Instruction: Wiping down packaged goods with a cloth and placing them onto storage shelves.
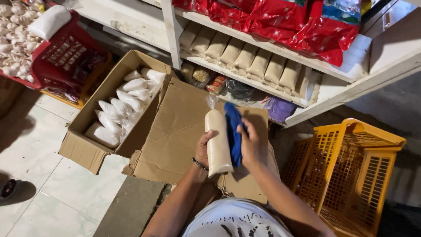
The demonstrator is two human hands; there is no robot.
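1. The left hand [202,149] grips a long clear bag of pale grain [218,142] upright over a flattened cardboard flap [175,131]
2. The right hand [251,145] presses a blue cloth [234,131] against the bag's side
3. Bare floor tiles [44,175] lie open to the left; a yellow plastic basket [351,171] crowds the right
4. An open carton [101,127] holds white bags; the white shelf [307,61] carries a row of tan bags under red packets [280,22]
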